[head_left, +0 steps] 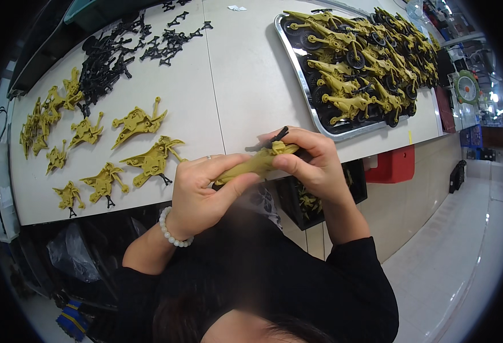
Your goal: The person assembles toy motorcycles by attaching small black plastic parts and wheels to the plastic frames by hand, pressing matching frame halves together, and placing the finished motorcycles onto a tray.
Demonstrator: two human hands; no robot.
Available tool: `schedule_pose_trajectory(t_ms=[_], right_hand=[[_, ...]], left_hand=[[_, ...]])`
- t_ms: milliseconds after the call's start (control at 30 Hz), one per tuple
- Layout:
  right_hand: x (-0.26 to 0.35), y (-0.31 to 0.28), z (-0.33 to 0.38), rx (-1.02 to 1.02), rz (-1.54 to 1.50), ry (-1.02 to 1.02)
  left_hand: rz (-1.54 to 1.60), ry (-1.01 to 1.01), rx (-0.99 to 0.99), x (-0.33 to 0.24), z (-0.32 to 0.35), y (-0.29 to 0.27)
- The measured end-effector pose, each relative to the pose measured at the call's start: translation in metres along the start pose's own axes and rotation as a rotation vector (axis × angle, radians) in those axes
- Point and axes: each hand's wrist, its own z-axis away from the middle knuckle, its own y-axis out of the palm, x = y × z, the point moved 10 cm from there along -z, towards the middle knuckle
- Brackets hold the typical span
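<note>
Between both hands, above the table's front edge, is a yellow toy motorcycle body (255,166) with a black piece (280,135) sticking up at its right end. My left hand (203,186) is closed round the body's left part, thumb on the near side. My right hand (314,163) pinches the right end beside the black piece. Fingers hide much of the toy. To the left lie several loose yellow body parts (140,123), some of them with small black pieces attached, such as the yellow body (154,162) nearest my left hand.
A metal tray (320,123) at the back right holds many yellow toy motorcycles with black wheels. Black small parts (106,63) are heaped at the back left, beside a pile of yellow parts (48,114). Below the table edge are a black bin (354,180) and a red bin (391,167).
</note>
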Motion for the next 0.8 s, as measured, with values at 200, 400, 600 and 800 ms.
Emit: schedule_pose_trajectory(t_ms=[200,400,600,800], right_hand=[[-0.003,0.008,-0.004,0.018,0.158,-0.033],[-0.014,0.013,-0.013,0.051,-0.266,0.143],[-0.017,0.016,-0.002,0.054,-0.232,0.094],[-0.003,0.022,0.001,-0.101,-0.046,-0.063]], left_hand=[[0.114,-0.281,0.073,0.027,0.003,0.003],[0.422,-0.459,0.092,0.04,0.008,0.01],[0.725,-0.363,-0.081,0.044,0.005,-0.003],[0.556,-0.181,-0.186,0.036,0.009,-0.01]])
